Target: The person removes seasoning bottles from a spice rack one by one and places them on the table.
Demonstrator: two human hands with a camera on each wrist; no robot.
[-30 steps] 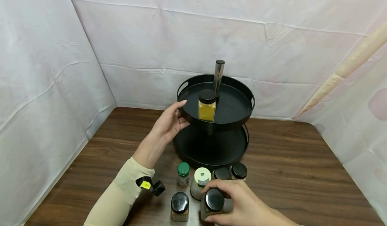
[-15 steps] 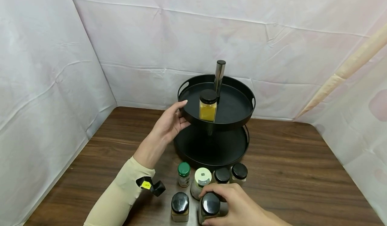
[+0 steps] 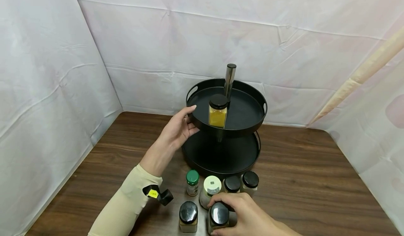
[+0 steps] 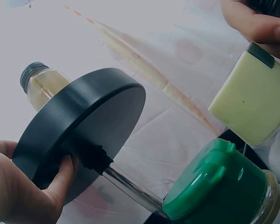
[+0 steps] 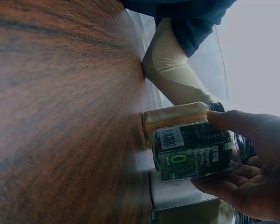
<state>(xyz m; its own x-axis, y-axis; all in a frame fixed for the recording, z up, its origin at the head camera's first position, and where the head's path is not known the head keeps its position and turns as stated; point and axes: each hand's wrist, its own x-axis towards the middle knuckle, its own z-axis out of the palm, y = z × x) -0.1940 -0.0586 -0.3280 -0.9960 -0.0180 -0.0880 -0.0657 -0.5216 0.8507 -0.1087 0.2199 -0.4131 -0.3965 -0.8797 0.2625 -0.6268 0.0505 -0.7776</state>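
My left hand [image 3: 176, 132] grips the left rim of a black two-tier tray stand, thumb on the rim of the upper tray [image 3: 246, 106] and fingers beneath it. On that tray stands a square jar of yellow powder [image 3: 217, 115] with a black lid. Down near the front, my right hand [image 3: 247, 213] holds a black-lidded glass jar [image 3: 219, 214] between thumb and fingers. In the right wrist view this jar [image 5: 191, 151] holds dark green flakes and its label reads "Chopped Parsley". Whether its base touches the table, I cannot tell.
Below the upper tray lies the black lower tray [image 3: 205, 153]. In front stand a green-capped bottle [image 3: 192, 182], a pale-lidded jar [image 3: 211, 187], two black-lidded jars [image 3: 232, 184] and a tan-filled jar [image 3: 188, 215]. White cloth walls [image 3: 202, 43] enclose the wooden table [image 3: 300, 180].
My right hand has shifted slightly left and down with the parsley jar, then nearly stopped. The left hand keeps its place on the tray rim.
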